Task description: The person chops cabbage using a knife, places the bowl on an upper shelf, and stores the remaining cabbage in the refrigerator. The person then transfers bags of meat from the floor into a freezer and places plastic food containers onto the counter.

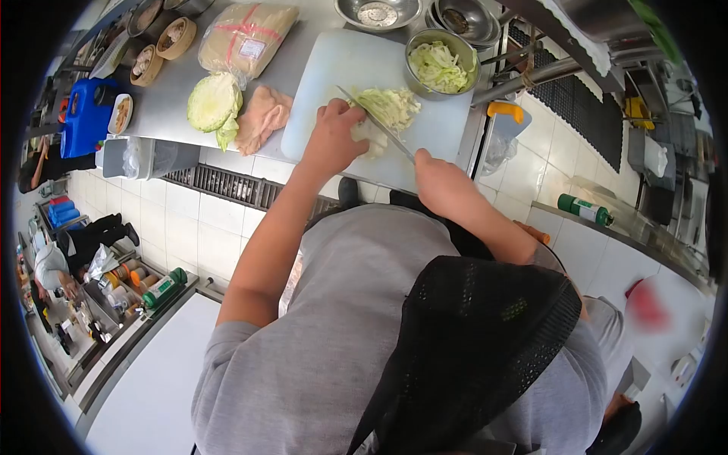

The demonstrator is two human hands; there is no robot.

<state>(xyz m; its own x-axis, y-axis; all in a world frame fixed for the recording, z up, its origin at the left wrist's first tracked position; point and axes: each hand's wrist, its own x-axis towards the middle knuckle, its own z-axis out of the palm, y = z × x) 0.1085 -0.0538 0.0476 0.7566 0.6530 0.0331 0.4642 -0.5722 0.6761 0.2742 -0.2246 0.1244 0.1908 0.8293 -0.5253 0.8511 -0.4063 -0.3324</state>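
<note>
Cut hazard: the left hand (334,136) bends its fingers just beside the blade of the knife (393,139); a slip or straying fingertip could cause injury. The right hand (447,186) grasps the handle, its forearm angled inward. Shredded cabbage (390,106) lies beyond both hands, across the blade; whether the left grips any cannot be told.
</note>
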